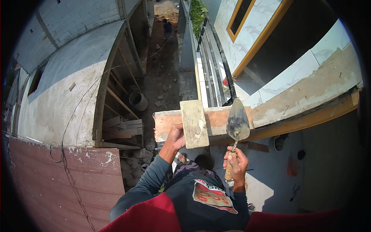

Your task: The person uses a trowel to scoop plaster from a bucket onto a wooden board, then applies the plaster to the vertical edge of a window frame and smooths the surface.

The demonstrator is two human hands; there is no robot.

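1. Left hand (176, 138): gripped a pale slab (195, 123) by its left edge, fingers hidden beneath, apparently to steady it; worn, rectangular face upward, overlapping the plank (168, 124) in view.
2. Right hand (236, 162): closed around the wooden handle (228, 172) of the trowel (237, 124), presumably to spare fingers its pointed, grey-smeared metal blade.
3. Plank: was reddish, rough-ended.

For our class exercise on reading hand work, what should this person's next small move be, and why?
Probably bring the trowel left, over the pale rectangular board. The right hand grips the trowel by its handle, the grey-smeared blade shows to the board's right with a gap between, and the left hand holds the board near its left edge, leaving most of its face uncovered.
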